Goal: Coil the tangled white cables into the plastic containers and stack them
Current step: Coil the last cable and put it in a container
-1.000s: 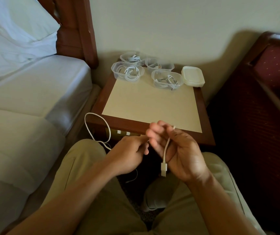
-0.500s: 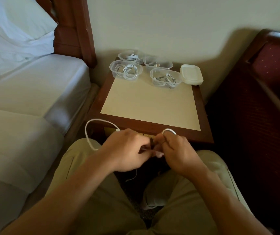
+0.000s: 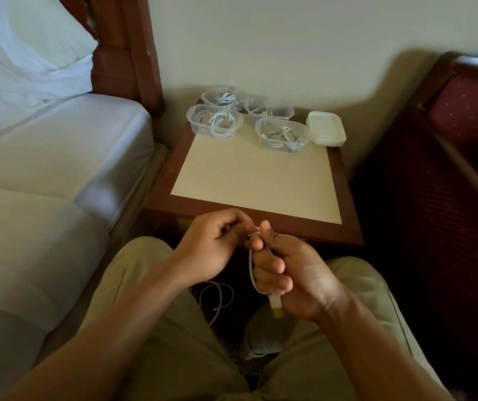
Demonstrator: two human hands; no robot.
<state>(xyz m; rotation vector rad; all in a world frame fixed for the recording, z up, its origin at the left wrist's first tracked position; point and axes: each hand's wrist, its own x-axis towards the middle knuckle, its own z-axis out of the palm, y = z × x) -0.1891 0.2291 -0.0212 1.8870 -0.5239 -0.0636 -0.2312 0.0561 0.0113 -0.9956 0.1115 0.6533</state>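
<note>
So the white cable (image 3: 251, 266) is held right between the two hands, low in the scene, just in front of the near edge of the bedside table (image 3: 256, 180). The right hand (image 3: 292, 273) is turned palm-up with its fingers curled over the cable, so a short loop of it is seen running down the left side of those fingers, and the plug end (image 3: 276, 305) is left sticking out below the hand. The left hand (image 3: 214, 244) is closed too, fingertips brought up against the right hand's thumb and forefinger, where the cable is pinched at the top of the loop. The exact bit gripped by the left fingertips can't really be made out, it's hidden in there. The rest of the cable is seen dangling loose below the left hand, between the knees, as a thin slack loop (image 3: 216, 299).

At the far end of the table, four clear plastic containers (image 3: 214, 123) are grouped together, well apart from the hands, each with coiled white cable inside. A stack of lids (image 3: 326, 129) is set just to their right, touching the near-right container (image 3: 282, 134). A bed with white sheets (image 3: 44, 157) is seen on the left, a dark red upholstered chair (image 3: 446, 169) on the right.
</note>
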